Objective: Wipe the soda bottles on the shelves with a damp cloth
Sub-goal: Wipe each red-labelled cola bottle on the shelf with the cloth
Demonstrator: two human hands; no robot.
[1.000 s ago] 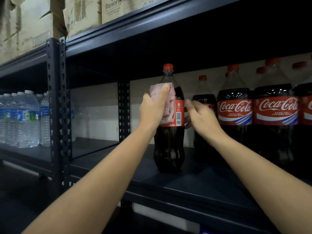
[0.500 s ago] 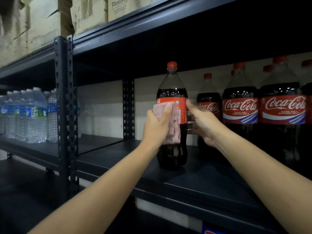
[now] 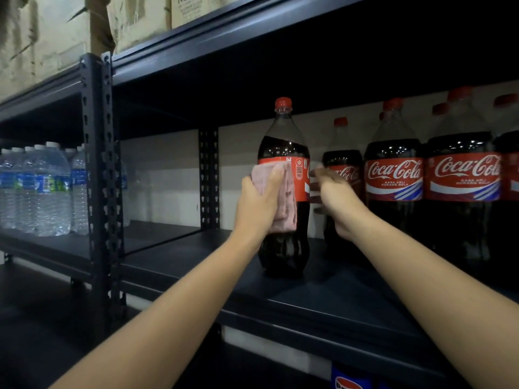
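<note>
A large cola bottle [image 3: 283,141] with a red cap and red label stands upright near the front of the dark metal shelf [image 3: 196,265]. My left hand [image 3: 259,203] holds a folded pink cloth [image 3: 286,197] against the bottle's label and left side. My right hand [image 3: 337,200] is motion-blurred at the bottle's right side, its curled fingers on the label edge. More cola bottles [image 3: 393,175] stand in rows to the right, one partly hidden behind my right hand.
Several small water bottles [image 3: 47,189] stand on the neighbouring shelf at the left, past a perforated upright post [image 3: 98,164]. Cardboard boxes [image 3: 56,32] sit on the shelf above. A blue label [image 3: 348,380] shows on the level below.
The cloth went down from the bottle's shoulder onto the label and stays there. The bottle has turned, showing another part of its label. My right hand is blurred now.
</note>
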